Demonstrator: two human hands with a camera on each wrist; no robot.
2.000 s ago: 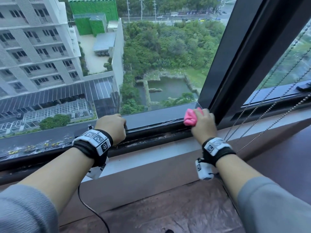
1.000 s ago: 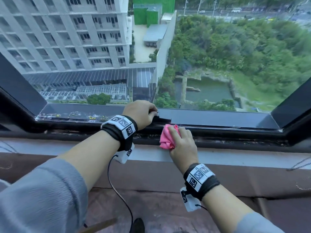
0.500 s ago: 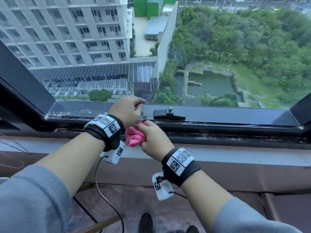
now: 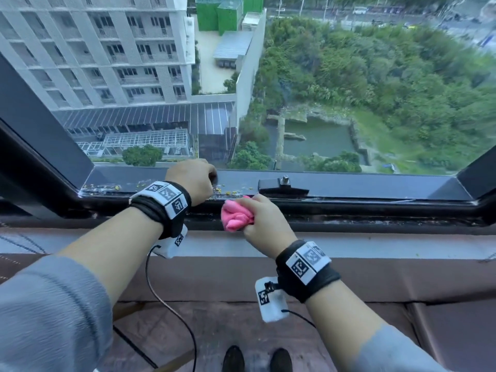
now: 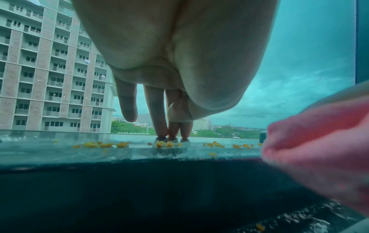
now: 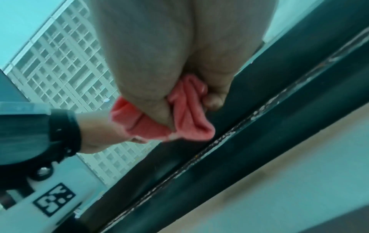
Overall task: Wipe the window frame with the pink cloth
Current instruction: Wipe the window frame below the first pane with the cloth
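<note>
In the head view my right hand (image 4: 257,216) grips a bunched pink cloth (image 4: 236,214) against the dark bottom rail of the window frame (image 4: 362,208), just left of a black latch (image 4: 283,185). The right wrist view shows my thumb and fingers (image 6: 212,100) curled round the cloth (image 6: 187,116) above the rail (image 6: 229,157). My left hand (image 4: 198,178) is a little to the left. In the left wrist view its fingertips (image 5: 162,134) point straight down and touch the ledge (image 5: 60,151) among yellow crumbs (image 5: 165,143); the cloth (image 5: 319,138) is at the right.
A pale sill (image 4: 375,245) runs below the dark rail, with a brown ledge (image 4: 402,277) under it. Slanted dark frame posts stand at the left (image 4: 40,135) and right (image 4: 477,181). A wrist cable (image 4: 171,310) hangs down. Shoes (image 4: 233,358) show on the floor below.
Over two seconds the cloth swept left along the bottom rail from the right corner. Since half a second ago the hands have parted, the left one shifting left away from the latch.
</note>
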